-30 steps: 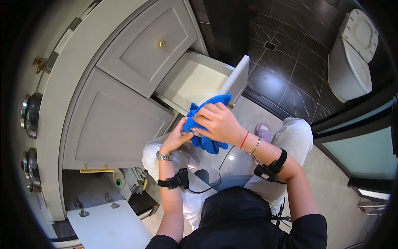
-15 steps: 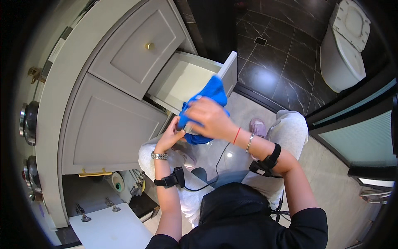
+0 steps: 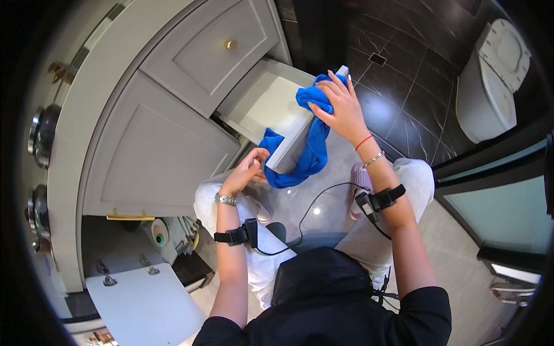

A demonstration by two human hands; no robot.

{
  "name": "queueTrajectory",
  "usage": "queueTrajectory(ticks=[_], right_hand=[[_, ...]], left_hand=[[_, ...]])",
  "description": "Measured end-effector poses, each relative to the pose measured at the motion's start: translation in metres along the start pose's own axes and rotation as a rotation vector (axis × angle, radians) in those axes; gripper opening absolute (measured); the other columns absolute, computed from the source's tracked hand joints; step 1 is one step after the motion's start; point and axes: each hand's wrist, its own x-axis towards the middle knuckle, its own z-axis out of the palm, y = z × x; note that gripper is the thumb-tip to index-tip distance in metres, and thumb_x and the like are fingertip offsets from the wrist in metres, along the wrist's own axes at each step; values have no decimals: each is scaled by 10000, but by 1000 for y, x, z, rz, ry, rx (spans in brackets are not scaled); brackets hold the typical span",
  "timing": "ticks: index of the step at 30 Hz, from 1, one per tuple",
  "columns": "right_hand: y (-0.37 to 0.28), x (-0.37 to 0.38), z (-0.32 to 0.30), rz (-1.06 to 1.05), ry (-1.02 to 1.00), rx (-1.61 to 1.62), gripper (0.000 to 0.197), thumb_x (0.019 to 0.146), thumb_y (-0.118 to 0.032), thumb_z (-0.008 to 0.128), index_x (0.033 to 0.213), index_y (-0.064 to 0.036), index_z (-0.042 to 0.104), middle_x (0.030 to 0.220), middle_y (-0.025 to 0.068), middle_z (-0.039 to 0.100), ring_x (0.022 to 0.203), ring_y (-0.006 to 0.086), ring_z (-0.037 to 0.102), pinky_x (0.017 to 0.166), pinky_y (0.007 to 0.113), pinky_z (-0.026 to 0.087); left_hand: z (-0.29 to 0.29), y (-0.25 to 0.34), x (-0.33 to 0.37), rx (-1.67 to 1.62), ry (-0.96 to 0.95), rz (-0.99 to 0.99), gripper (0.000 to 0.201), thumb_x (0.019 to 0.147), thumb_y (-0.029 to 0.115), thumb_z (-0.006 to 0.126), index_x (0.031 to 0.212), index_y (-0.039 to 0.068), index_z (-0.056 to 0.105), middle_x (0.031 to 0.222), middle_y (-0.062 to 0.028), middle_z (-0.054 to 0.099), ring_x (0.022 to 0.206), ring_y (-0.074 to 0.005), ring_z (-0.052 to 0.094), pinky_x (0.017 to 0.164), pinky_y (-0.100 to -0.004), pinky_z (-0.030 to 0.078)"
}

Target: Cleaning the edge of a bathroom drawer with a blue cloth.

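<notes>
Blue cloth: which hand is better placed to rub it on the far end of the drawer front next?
The right hand, probably: it grips the blue cloth at the far end of the drawer front. The left hand is by the near end, so it would need to reach farther.

We take the open drawer (image 3: 254,104) as clock centre; a cloth (image 3: 316,151) wraps both ends of its front panel (image 3: 293,145); our right fingers (image 3: 339,89) lie on the cloth at the panel's one-o'clock end, our left fingers (image 3: 257,154) by its seven-o'clock end; we have the toilet (image 3: 487,101) at three, the cupboard door (image 3: 156,150) at eight, the hinged flap (image 3: 144,303) at seven, a cabinet knob (image 3: 230,44) at eleven.
</notes>
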Motion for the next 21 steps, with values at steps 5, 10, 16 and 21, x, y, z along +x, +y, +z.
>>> queueTrajectory(ticks=[5,10,16,21], right_hand=[[-64,-19,16,-172,-163,176,364,837,-392,620,883,-31,631,869,149,601,957,324,584,1039,507,331],[-111,-38,33,-385,-108,226,391,798,-452,662,909,-81,599,845,74,573,821,243,561,855,384,419],[-57,-18,25,-415,-259,237,416,725,-457,705,906,-96,604,783,60,525,795,250,557,824,396,436],[10,0,9,-158,-35,101,396,791,-417,662,864,-30,621,887,126,617,935,332,589,965,448,408]], left_hand=[[-4,3,-6,-189,-41,-20,695,917,664,361,1283,76,419,1172,-58,500,842,-176,641,788,-326,551],[-1,-5,-1,-145,72,27,692,941,629,356,1346,69,392,1205,-55,505,1047,-147,580,801,-350,552],[7,4,-7,-28,67,10,596,953,558,430,1297,72,411,1119,-41,502,1002,-124,571,791,-310,543],[6,6,0,-38,1,-46,456,943,374,575,1247,75,413,1150,-31,462,914,-111,581,775,-296,552]])
